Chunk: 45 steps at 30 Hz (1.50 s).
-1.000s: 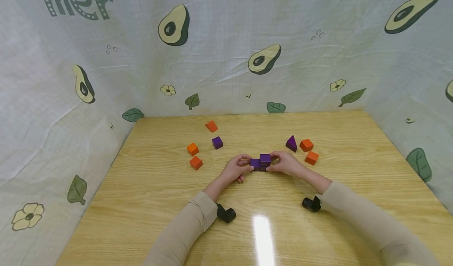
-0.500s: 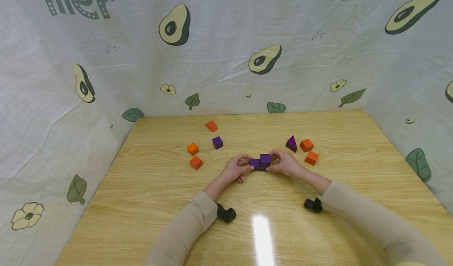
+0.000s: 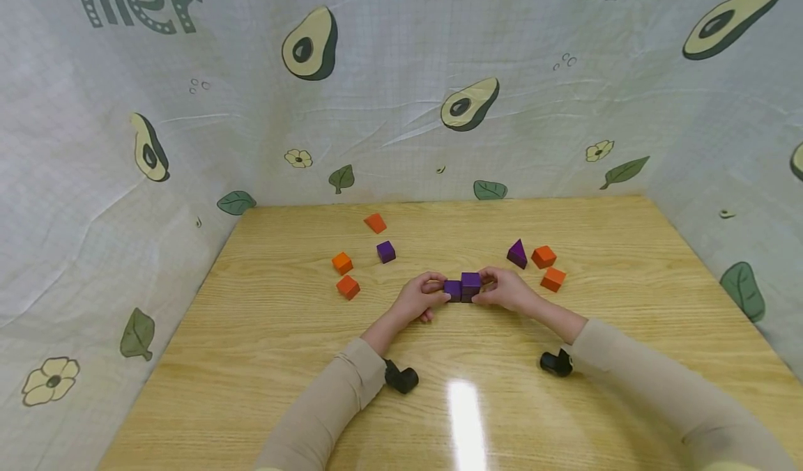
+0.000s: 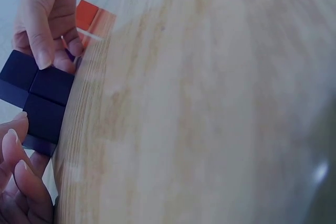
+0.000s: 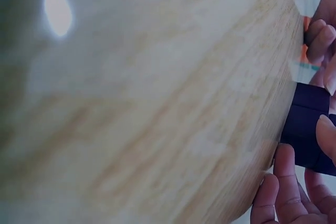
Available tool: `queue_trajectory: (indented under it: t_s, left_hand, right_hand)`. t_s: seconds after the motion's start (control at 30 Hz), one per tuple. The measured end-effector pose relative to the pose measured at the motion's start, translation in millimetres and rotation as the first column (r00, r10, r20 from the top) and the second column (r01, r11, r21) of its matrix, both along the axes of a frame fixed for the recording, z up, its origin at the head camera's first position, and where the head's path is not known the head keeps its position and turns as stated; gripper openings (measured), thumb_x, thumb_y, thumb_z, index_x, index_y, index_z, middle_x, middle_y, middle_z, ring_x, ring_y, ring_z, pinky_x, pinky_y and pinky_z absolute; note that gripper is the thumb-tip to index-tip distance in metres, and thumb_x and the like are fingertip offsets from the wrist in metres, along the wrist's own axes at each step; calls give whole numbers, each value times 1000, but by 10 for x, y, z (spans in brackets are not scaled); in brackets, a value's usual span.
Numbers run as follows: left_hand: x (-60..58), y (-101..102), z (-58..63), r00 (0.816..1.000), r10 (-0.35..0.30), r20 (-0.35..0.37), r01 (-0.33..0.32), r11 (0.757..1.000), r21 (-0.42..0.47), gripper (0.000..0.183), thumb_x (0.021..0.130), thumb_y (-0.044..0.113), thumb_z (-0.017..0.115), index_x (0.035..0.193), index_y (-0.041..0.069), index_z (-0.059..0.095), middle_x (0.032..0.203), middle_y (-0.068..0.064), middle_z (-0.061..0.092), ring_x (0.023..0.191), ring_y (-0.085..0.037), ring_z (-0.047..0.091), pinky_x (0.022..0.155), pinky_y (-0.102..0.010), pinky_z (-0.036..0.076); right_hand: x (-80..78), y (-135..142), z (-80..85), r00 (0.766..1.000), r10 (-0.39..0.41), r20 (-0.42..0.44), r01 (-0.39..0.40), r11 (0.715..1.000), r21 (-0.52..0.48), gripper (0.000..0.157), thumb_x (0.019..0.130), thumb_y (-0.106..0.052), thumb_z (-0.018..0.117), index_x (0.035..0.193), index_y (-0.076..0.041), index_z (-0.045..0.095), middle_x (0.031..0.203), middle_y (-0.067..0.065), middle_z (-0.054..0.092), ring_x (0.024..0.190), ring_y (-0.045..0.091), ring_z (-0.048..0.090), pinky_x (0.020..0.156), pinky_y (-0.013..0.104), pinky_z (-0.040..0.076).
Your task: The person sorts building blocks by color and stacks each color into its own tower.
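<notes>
Three purple cubes stand together mid-table: two side by side, and an upper cube (image 3: 470, 279) stacked on the right-hand one. My left hand (image 3: 417, 298) pinches the lower left cube (image 4: 44, 119) between thumb and fingers. From the other side, my right hand (image 3: 507, 290) holds the lower right cube (image 4: 52, 85), its thumb in front and close under the upper cube. In the right wrist view, my right thumb (image 5: 326, 136) lies across the dark front of the blocks. The far sides of the cubes are hidden.
To the left lie a loose purple cube (image 3: 385, 251), an orange cube (image 3: 341, 263), a red-orange cube (image 3: 348, 287) and an orange wedge (image 3: 376, 222). A purple triangular block (image 3: 517, 254) and two red-orange blocks (image 3: 544, 256) lie right. A patterned cloth (image 3: 401, 157) borders the table.
Both hands stay in place on the purple cubes, which keep their arrangement. The black device at my right wrist has shifted slightly to the right.
</notes>
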<state>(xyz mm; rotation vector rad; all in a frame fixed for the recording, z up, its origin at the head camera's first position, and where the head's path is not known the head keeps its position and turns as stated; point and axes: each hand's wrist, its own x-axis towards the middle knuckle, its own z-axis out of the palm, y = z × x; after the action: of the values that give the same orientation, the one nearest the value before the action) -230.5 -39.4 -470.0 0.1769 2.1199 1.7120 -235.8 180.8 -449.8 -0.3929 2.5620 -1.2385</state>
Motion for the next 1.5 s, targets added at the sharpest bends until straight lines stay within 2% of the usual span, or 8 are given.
queue_trajectory:
  t_s: [0.17, 0.43, 0.67, 0.8, 0.93, 1.17, 1.37, 1.5]
  left_hand:
    - [5, 3, 12, 1000, 1, -4, -1, 1000, -1, 36, 85, 14, 66, 119, 11, 55, 126, -15, 55, 37, -10, 43, 38, -19, 40]
    - [2, -4, 2, 1000, -4, -12, 4, 1000, 3, 37, 85, 14, 66, 120, 11, 55, 126, -16, 55, 38, -11, 44, 38, -20, 40]
    - [153, -33, 319, 999, -34, -6, 35, 999, 14, 37, 87, 9, 61, 123, 4, 52, 128, -21, 52, 39, -11, 44, 41, -20, 41]
    - [162, -29, 334, 1000, -29, -3, 29, 999, 12, 37, 87, 9, 61, 123, 3, 52, 128, -21, 52, 40, -11, 44, 41, -20, 41]
    - [140, -20, 304, 1000, -23, 1, 23, 1000, 14, 37, 87, 8, 62, 122, 3, 53, 127, -20, 53, 39, -11, 44, 41, -20, 40]
    - [16, -4, 35, 1000, -6, 9, 6, 1000, 28, 37, 85, 11, 65, 121, 8, 55, 126, -18, 54, 38, -11, 43, 38, -20, 39]
    - [1, 6, -2, 1000, 9, 8, -9, 1000, 15, 37, 83, 14, 67, 118, 11, 56, 125, -15, 56, 38, -10, 43, 38, -20, 40]
    - [3, -6, 5, 1000, 2, 18, -2, 1000, 7, 43, 83, 15, 68, 123, 12, 54, 127, -13, 55, 39, -10, 44, 39, -20, 41]
  right_hand:
    - [4, 15, 24, 1000, 15, 26, -15, 1000, -9, 51, 77, -17, 74, 117, 6, 54, 108, 21, 60, 89, 24, 61, 79, 35, 49]
    - [11, 27, 33, 999, 27, 35, -26, 999, -40, 45, 79, -15, 72, 114, 7, 55, 105, 20, 62, 91, 25, 61, 79, 35, 50]
    - [11, 31, 26, 999, 39, 22, -39, 999, -32, 42, 79, -14, 72, 113, 7, 57, 104, 19, 63, 90, 24, 62, 79, 35, 50]
    - [10, 32, 21, 999, 43, 14, -43, 999, -34, 42, 79, -14, 71, 112, 7, 57, 103, 19, 63, 89, 23, 62, 77, 34, 50]
    - [9, 32, 15, 999, 43, 7, -42, 998, -37, 42, 80, -14, 71, 112, 7, 56, 102, 19, 63, 88, 23, 62, 75, 33, 50]
    - [7, 33, 7, 999, 51, 11, -51, 997, -53, 41, 80, -14, 71, 112, 8, 57, 101, 19, 64, 86, 21, 63, 74, 30, 50]
    - [13, 32, 15, 999, 48, 16, -47, 997, -55, 42, 80, -13, 71, 113, 8, 56, 102, 19, 63, 86, 21, 63, 73, 30, 51]
    - [12, 29, 12, 999, 47, 12, -47, 998, -44, 43, 80, -14, 71, 114, 8, 56, 102, 20, 63, 87, 21, 63, 75, 31, 51]
